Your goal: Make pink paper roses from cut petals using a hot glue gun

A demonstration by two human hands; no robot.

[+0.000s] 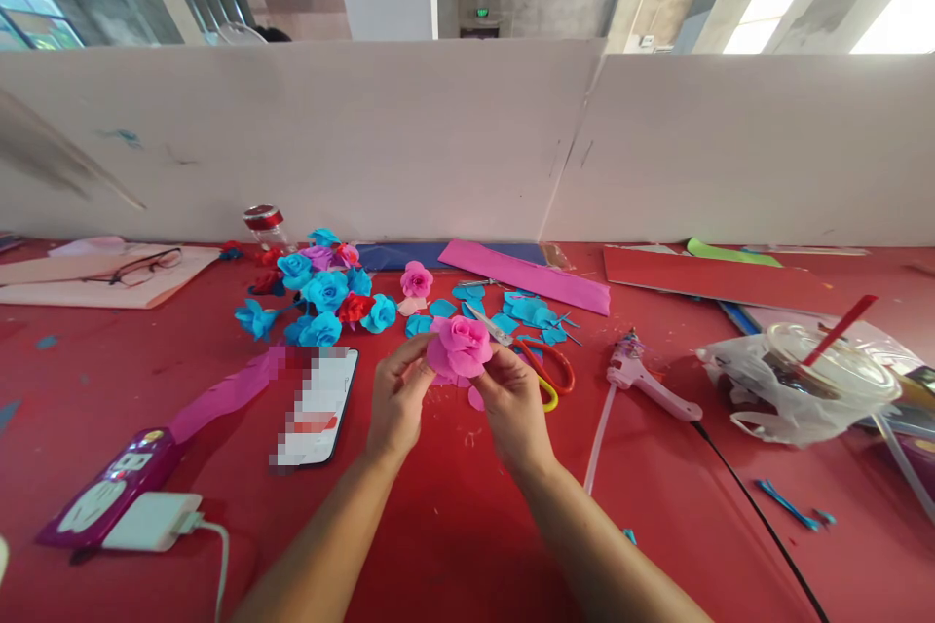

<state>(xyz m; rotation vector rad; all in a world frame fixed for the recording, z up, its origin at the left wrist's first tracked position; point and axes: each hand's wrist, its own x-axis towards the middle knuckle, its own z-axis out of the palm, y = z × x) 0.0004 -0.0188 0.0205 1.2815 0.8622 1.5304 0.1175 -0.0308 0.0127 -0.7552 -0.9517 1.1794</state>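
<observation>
A pink paper flower [460, 348] is held up between my two hands, over the middle of the red table. My left hand [400, 394] pinches its left side, thumb and fingers closed on the petals. On the opposite side my right hand [515, 401] grips the petals the same way. Just behind my right hand lie scissors [559, 365] with orange and yellow handles, partly hidden. Loose blue petals [530, 310] are scattered beyond the flower, and a loose pink petal [476, 398] lies below it. Another finished-looking pink flower [416, 279] sits farther back.
Blue, red and purple paper flowers [325, 292] are bunched at the left, near a phone [321, 409]. Pink paper [526, 277] lies behind. At the right are a hot glue gun [650, 384] and a bagged drink cup [810, 380]. A white partition [328, 141] borders the table.
</observation>
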